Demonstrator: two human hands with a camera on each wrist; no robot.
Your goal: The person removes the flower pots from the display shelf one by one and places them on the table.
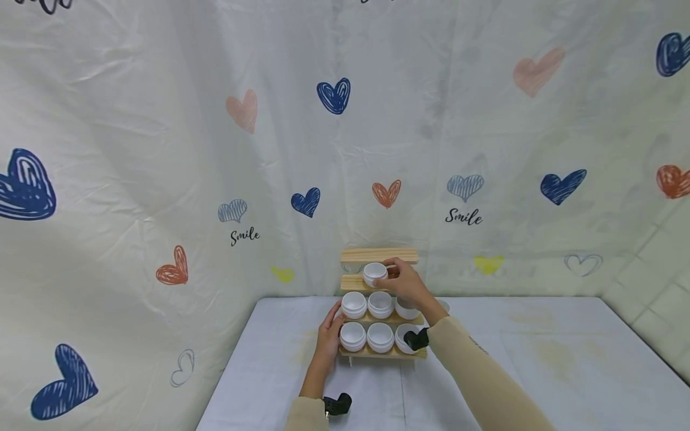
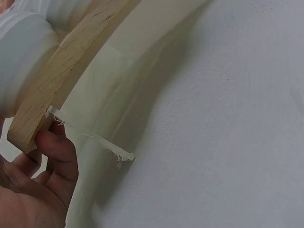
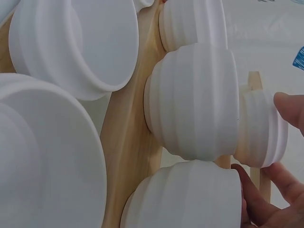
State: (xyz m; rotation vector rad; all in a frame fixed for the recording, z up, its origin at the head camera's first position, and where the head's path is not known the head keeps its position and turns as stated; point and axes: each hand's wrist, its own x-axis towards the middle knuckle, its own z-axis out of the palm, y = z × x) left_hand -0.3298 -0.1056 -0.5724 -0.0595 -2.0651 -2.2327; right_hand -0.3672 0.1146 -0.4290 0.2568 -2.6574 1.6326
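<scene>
The right hand (image 1: 405, 281) pinches a white cup (image 1: 375, 274) between thumb and fingers, at the 2nd board from the top of a stepped wooden rack (image 1: 379, 255); whether the cup bears on that board, I cannot tell. The cup lies just left of that hand, and above and to the right of the left hand (image 1: 327, 338), whose fingers grip the rack's left edge, beside the lower boards. On the 2 lower boards stand 6 more white cups (image 1: 380, 305), 3 per row, mouths open, bare white inner walls showing; the right wrist and arm partly cover the rightmost 2.
</scene>
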